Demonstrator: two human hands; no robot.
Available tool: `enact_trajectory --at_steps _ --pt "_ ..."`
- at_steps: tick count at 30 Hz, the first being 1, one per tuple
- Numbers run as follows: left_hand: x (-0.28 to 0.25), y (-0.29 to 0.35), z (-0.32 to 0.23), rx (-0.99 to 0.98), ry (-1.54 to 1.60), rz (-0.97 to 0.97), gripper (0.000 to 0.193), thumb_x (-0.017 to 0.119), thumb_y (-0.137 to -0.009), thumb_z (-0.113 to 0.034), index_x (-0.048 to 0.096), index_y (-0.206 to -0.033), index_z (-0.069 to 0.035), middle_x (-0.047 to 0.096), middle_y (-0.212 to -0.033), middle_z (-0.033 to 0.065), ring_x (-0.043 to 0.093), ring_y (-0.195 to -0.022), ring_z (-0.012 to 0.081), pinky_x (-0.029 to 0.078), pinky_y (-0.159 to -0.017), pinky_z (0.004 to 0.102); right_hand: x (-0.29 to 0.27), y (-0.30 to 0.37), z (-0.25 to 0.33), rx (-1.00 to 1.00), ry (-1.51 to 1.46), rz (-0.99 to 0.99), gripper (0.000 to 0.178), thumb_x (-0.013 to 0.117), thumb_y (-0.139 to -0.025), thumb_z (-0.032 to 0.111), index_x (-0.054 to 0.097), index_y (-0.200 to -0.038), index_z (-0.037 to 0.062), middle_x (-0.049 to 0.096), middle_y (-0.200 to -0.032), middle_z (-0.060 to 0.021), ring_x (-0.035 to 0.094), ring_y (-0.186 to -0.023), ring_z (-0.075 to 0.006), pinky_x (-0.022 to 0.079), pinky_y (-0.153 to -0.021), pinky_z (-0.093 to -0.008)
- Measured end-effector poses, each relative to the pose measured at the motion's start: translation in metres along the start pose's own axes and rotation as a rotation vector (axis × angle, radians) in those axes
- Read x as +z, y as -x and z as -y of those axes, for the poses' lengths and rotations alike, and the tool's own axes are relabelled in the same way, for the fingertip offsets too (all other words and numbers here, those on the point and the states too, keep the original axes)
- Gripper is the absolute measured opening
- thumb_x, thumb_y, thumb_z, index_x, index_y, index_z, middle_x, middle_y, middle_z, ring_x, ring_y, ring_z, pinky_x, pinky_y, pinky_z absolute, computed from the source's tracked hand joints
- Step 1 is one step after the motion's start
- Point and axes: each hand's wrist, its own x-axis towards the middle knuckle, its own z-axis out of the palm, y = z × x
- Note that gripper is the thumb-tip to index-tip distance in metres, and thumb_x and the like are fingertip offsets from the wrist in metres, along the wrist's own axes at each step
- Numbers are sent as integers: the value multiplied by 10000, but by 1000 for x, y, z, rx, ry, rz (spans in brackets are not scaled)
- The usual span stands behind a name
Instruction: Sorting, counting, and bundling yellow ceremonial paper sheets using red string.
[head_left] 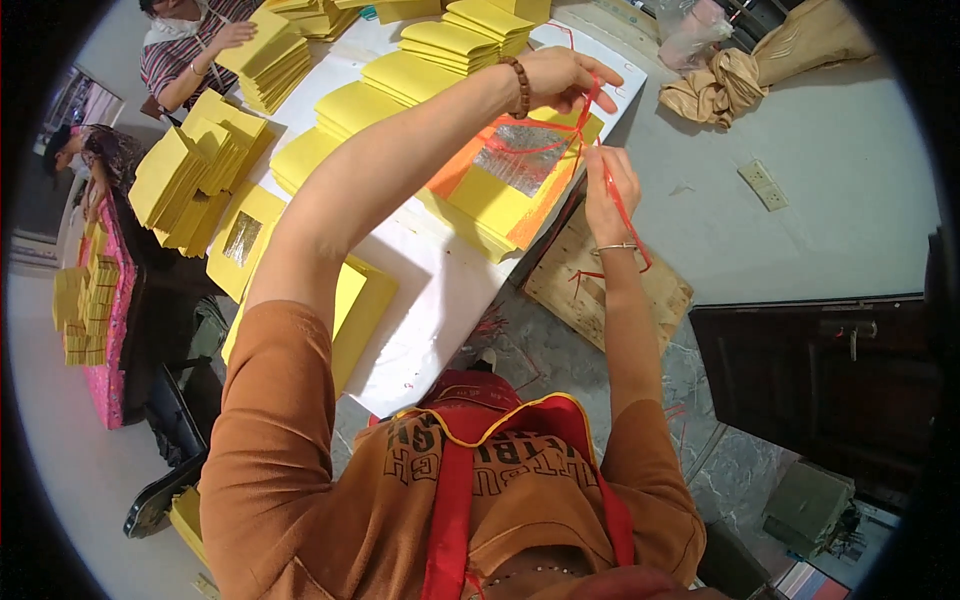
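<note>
Your left forearm [400, 165] hides part of the yellow stack [500, 203]; over its right edge, red string [584, 118] meets your left fingers [601, 71], grip unclear; right fingers [624, 172] pinch it.

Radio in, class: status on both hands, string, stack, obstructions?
Left hand at red string; right hand gripping it. Yellow stack beneath, string across its top. Nothing visibly obstructing.

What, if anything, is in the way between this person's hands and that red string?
Nothing visible: the red string runs to the left hand's fingers and through the right hand.
</note>
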Motion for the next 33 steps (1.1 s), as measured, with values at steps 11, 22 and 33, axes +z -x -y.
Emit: enact_trajectory --at_steps 11,22,33 --pt "-68 5 92 -209 491 -539 164 422 -879 -99 528 -967 -9 584 -636 94 511 -468 122 438 -398 253 6 76 -16 549 -453 199 316 461 -891 199 431 -647 0 391 -693 -48 392 -653 -161 332 -630 -280" --pt "-24 21 13 164 181 -73 328 467 -836 -45 483 -1160 7 598 -900 104 553 -712 84 455 -668 201 22 27 -2 616 -968 191 279 515 -883 178 547 -1062 -33 587 -933 -43 540 -833 -112 399 -815 -257" --pt "28 -12 14 233 -268 239 522 444 -727 -37 462 -1247 -67 592 -1036 75 562 -782 150 456 -716 255 38 13 -13 632 -783 266 194 580 -855 198 598 -843 6 556 -737 1 498 -682 -93 412 -641 -240"
